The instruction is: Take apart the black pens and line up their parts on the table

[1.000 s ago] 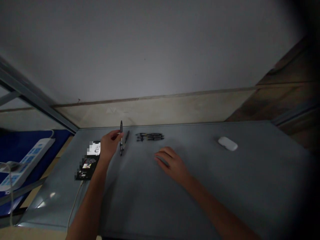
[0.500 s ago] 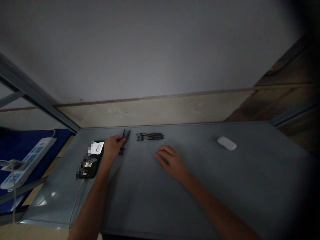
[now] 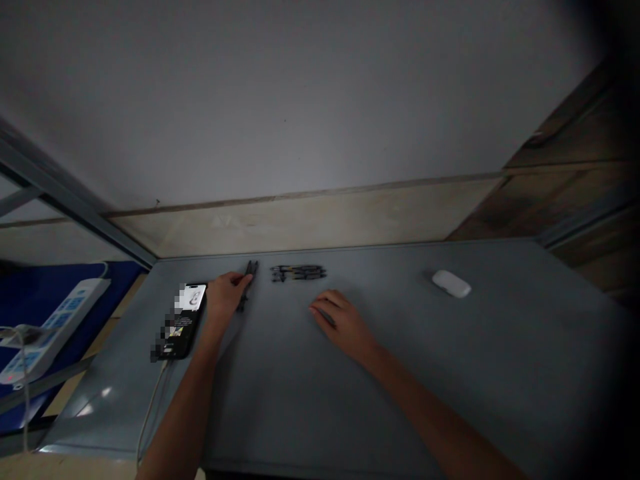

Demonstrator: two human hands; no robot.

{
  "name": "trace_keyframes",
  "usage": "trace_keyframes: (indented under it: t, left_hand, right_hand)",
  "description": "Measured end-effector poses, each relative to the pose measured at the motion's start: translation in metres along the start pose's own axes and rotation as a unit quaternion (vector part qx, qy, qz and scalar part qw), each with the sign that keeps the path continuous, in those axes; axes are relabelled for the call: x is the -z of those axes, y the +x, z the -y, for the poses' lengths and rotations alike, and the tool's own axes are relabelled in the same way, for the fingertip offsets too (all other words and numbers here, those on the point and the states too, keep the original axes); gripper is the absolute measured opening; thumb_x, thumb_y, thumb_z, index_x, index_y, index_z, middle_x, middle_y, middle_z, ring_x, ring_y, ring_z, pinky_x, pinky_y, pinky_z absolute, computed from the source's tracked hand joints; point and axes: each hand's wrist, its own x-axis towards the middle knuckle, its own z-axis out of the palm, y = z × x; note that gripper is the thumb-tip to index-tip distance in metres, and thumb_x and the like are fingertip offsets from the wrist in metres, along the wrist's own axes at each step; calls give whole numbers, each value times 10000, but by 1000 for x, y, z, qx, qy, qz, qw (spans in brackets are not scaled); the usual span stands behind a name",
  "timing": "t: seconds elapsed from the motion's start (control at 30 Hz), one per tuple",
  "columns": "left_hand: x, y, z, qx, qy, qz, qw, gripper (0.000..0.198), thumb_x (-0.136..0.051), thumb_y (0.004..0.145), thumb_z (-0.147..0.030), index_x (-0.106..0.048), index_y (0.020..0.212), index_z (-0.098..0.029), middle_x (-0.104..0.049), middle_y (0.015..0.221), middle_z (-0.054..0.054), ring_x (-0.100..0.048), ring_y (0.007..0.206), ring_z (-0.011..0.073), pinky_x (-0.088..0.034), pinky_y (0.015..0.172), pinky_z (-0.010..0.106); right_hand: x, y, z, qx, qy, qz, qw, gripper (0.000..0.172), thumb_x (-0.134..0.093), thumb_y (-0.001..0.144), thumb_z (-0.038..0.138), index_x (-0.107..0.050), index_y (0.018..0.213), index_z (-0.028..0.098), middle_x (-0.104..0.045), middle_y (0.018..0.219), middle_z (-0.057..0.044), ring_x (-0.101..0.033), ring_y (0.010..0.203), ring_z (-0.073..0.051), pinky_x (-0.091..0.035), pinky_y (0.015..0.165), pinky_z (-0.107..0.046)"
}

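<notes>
My left hand (image 3: 223,300) lies on the grey table (image 3: 450,380), fingertips pinched on one of two dark pens (image 3: 249,281) that lie side by side near the far edge. My right hand (image 3: 345,323) rests palm down at the table's middle with fingers loosely spread; a thin dark sliver shows under them and I cannot make it out. A short row of several dark pens (image 3: 299,273) lies just beyond, between the two hands.
A phone (image 3: 181,320) with a lit screen lies left of my left hand, its cable (image 3: 150,407) running off the near edge. A small white oval object (image 3: 451,283) sits far right. A white power strip (image 3: 55,320) lies on a blue surface left of the table.
The pen that my left hand held upright a second ago now lies flat on the table next to the other pen. My right hand has stayed put.
</notes>
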Motion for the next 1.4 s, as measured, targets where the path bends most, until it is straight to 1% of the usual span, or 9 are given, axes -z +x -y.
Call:
trace_keyframes:
  t: [0.23, 0.57, 0.77, 0.93, 1.03, 1.1, 1.17, 1.27, 1.4]
  left_hand:
    - [-5, -2, -4, -6, 69, 34, 997, 332, -695, 1070, -469, -873, 1134, -197, -884, 1150, 102, -811, 1080, 310, -535, 862, 334]
    - [-4, -8, -14, 12, 95, 33, 995, 350, -652, 1101, -441, -874, 1180, -181, -881, 1192, 120, -822, 1107, 301, -555, 857, 327]
    - [-2, -11, -15, 23, 116, 18, 993, 411, -635, 1096, -521, -846, 1194, -182, -877, 1171, 114, -816, 1092, 303, -553, 833, 320]
    - [-8, -16, -18, 18, 121, -63, 990, 441, -569, 1118, -512, -814, 1256, -174, -855, 1154, 133, -805, 1023, 317, -580, 853, 370]
    - [-16, -20, -19, -52, 110, -129, 984, 401, -558, 1125, -419, -810, 1273, -144, -831, 1197, 176, -767, 1109, 350, -597, 965, 442]
    - [-24, -24, -21, -115, 97, -144, 978, 353, -582, 1115, -349, -808, 1294, -144, -814, 1260, 180, -725, 1209, 358, -584, 1065, 480]
    - [-33, -29, -26, -185, 81, -133, 970, 305, -621, 1103, -314, -808, 1307, -185, -799, 1314, 151, -695, 1264, 339, -569, 1135, 482]
    - [-47, -38, -35, -318, 55, -107, 940, 247, -691, 1080, -292, -815, 1286, -235, -790, 1296, 123, -694, 1249, 320, -586, 1139, 489]
    - [-62, -47, -44, -373, 68, -64, 923, 224, -760, 1047, -259, -815, 1265, -254, -794, 1280, 88, -709, 1218, 294, -616, 1079, 440]
  right_hand:
    - [-1, 1, 2, -3, -97, 35, 995, 76, -564, 860, 246, -632, 879, 274, -606, 872, -7, -556, 847, -177, -467, 780, -351]
    - [-1, 1, -2, 12, -194, 54, 980, 124, -509, 895, 288, -622, 908, 239, -605, 907, -18, -557, 882, -161, -496, 798, -322]
    - [3, 2, -9, 8, -257, 40, 966, 251, -469, 909, 341, -580, 1123, 270, -582, 1207, -21, -476, 1162, -202, -409, 1001, -412]
    - [2, 1, -18, -2, -338, 58, 939, 422, -400, 926, 404, -432, 1331, 290, -436, 1422, -27, -351, 1306, -274, -357, 1005, -502]
    - [1, 2, -17, -1, -359, 68, 931, 427, -382, 932, 408, -413, 1343, 297, -429, 1428, -29, -338, 1320, -278, -337, 1004, -512]
    - [1, 3, -15, 1, -357, 63, 932, 416, -392, 928, 395, -431, 1329, 291, -479, 1381, -38, -372, 1294, -262, -338, 1007, -492]
    - [2, 4, -12, -4, -353, 53, 934, 400, -406, 922, 385, -458, 1306, 285, -534, 1307, -44, -426, 1234, -241, -358, 997, -453]
    - [3, 5, -10, -12, -356, 45, 933, 373, -414, 919, 358, -487, 1278, 285, -544, 1262, -37, -464, 1157, -226, -390, 963, -407]
    - [2, 4, -12, -15, -363, 42, 931, 406, -426, 909, 307, -450, 1313, 284, -498, 1320, -33, -428, 1192, -236, -385, 968, -414]
